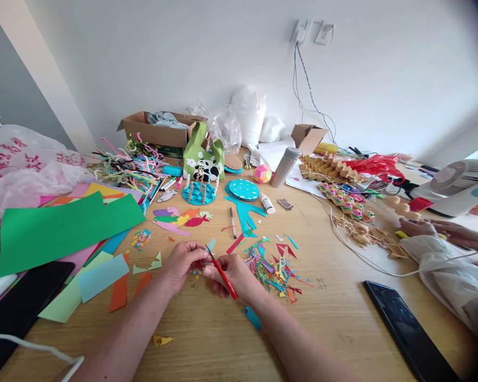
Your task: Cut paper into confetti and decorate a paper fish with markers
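Note:
My left hand (182,261) and my right hand (233,274) meet over the wooden table (207,329) near its front middle. The right hand's fingers are closed round red-handled scissors (223,274), blades pointing up and left. The left hand pinches a small light-blue paper piece (211,244) at the blade tips. Tiny coloured bits (198,272) lie under the hands. A heap of coloured paper offcuts (273,265) sits just right of my right hand.
Coloured paper sheets, a green one (59,225) on top, cover the left. Finished paper crafts (207,183), a pen (232,222) and a glue bottle (267,203) lie behind. A black phone (410,329) rests front right. Another person's hands (442,233) work at the right by a fan (458,185).

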Tool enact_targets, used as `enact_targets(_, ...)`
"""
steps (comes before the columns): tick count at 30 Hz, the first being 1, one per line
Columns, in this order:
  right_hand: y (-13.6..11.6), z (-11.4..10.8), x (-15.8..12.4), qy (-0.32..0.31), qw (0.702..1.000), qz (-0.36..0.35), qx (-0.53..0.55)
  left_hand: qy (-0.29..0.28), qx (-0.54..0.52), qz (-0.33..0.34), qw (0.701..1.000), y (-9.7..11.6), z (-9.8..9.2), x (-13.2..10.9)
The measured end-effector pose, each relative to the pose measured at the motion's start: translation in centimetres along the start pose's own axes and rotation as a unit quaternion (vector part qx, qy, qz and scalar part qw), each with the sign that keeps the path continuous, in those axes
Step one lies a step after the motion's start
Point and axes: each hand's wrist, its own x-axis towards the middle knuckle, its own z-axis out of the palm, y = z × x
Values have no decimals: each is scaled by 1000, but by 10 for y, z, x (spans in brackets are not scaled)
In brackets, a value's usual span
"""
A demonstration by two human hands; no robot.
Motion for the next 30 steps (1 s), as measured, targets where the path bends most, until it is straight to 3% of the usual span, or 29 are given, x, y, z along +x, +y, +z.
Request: enact_targets(30,-1,-1,-2,-3,1000,4,-6,-19,7,2,1000,2,0,-2)
